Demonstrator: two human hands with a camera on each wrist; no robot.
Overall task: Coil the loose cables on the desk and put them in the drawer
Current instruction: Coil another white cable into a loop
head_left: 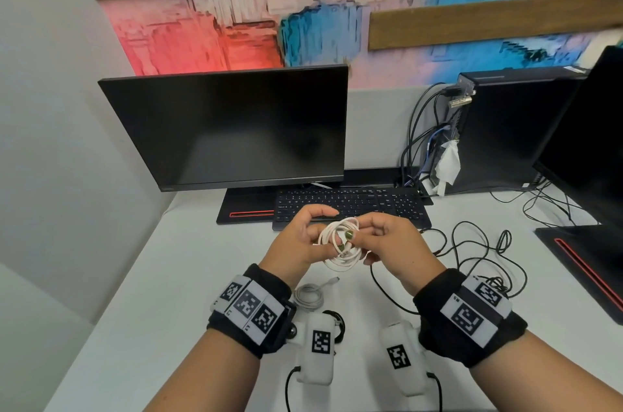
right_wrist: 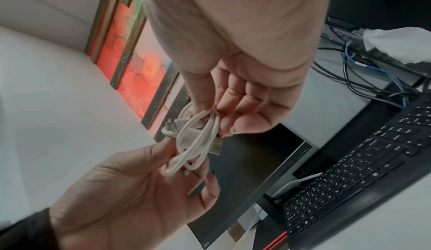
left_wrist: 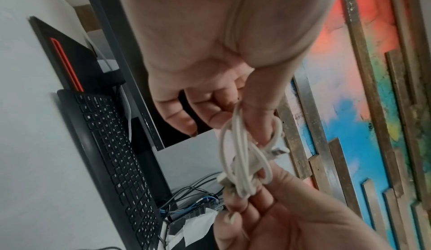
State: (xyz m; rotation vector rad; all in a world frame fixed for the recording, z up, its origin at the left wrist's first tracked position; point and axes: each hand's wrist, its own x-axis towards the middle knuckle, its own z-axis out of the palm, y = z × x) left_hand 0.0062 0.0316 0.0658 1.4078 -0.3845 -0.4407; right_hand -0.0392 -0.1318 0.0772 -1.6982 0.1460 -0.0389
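Observation:
I hold a white cable (head_left: 339,244) wound into a small coil above the desk (head_left: 175,280), in front of the keyboard. My left hand (head_left: 315,233) pinches the coil's left side between thumb and fingers. From the other side my right hand (head_left: 365,238) pinches it, thumb on top. In the left wrist view the white cable (left_wrist: 240,154) hangs in loops from my left thumb, with the right hand (left_wrist: 268,213) below. The right wrist view shows the white cable (right_wrist: 194,143) and a plug between both hands. A second coiled pale cable (head_left: 308,297) lies on the desk. No drawer is in view.
A loose black cable (head_left: 472,243) sprawls over the desk at the right. A black keyboard (head_left: 350,206) and monitor (head_left: 229,128) stand behind my hands. A computer tower (head_left: 512,128) with plugged-in wires and a second monitor (head_left: 593,142) fill the right side.

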